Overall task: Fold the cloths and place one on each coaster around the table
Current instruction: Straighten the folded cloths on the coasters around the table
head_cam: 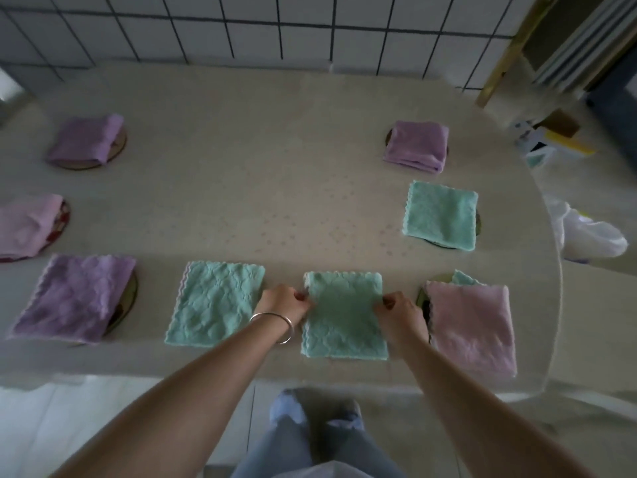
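Note:
A folded teal cloth (344,315) lies near the table's front edge. My left hand (284,301) pinches its left edge and my right hand (401,310) pinches its right edge. A second teal cloth (217,303) lies flat to its left. To the right, a pink cloth (474,326) covers a coaster (421,298), with a teal corner showing behind it. Folded cloths sit on other coasters: a teal one (441,215), a purple one at right (417,146), a purple one at far left (88,139), a pink one (27,224) and a purple one at front left (76,296).
The table (258,167) has a beige cloth cover and stands against a white tiled wall (241,25). A white plastic bag (589,234) and small boxes (551,143) lie on the floor to the right. My legs show below the front edge.

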